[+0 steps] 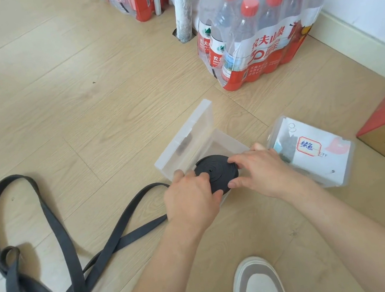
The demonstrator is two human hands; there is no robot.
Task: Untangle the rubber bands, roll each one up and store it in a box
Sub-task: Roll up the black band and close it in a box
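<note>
L fingers point(201, 178) & R fingers point(240, 159) grip rolled band point(214, 171) | at open box point(187, 144)

Left hand point(191, 196) and right hand point(261, 173) bare, forearms point(153, 262) uncovered, grey-and-white shoe point(256, 285)

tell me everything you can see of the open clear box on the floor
The clear box is translucent, plastic-looking and rectangular, standing on the wood floor. Its lid is open, tilted back on the far left side, with a small tab at its edge. The black rolled band is at its near end, gripped by the left hand and right hand, which hide the near rim. Anything else inside cannot be told.
</note>
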